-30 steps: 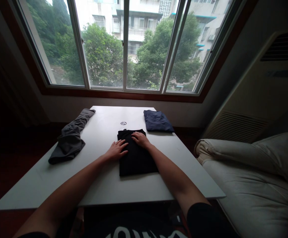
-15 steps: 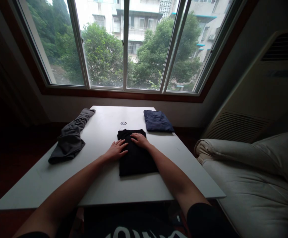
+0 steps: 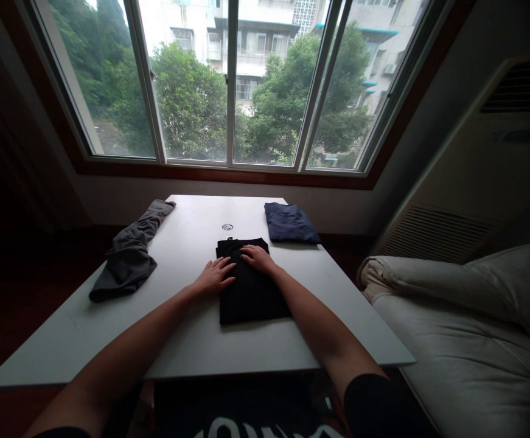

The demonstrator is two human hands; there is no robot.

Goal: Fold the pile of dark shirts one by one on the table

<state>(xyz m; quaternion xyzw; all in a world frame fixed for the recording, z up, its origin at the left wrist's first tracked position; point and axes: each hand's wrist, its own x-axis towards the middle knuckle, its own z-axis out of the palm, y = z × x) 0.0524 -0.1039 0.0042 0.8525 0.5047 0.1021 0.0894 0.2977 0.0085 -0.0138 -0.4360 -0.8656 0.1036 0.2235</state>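
A folded black cloth [image 3: 249, 298] lies flat on the white table [image 3: 191, 347], roughly in the middle. My left hand [image 3: 213, 275] rests on its left edge with the fingers spread. Near the cloth's far right part, my right hand [image 3: 258, 258] lies on top, fingers apart too. Neither hand grips anything. Beyond the cloth, to the right, is a folded dark blue garment [image 3: 291, 222]. A crumpled grey garment [image 3: 130, 255] is stretched along the table's left edge.
A small round dark mark [image 3: 227, 227] shows on the table past the black cloth. To the right stands a pale padded sofa [image 3: 474, 328], with a vented cabinet [image 3: 474, 158] behind it. A wide window [image 3: 228, 161] is beyond the table.
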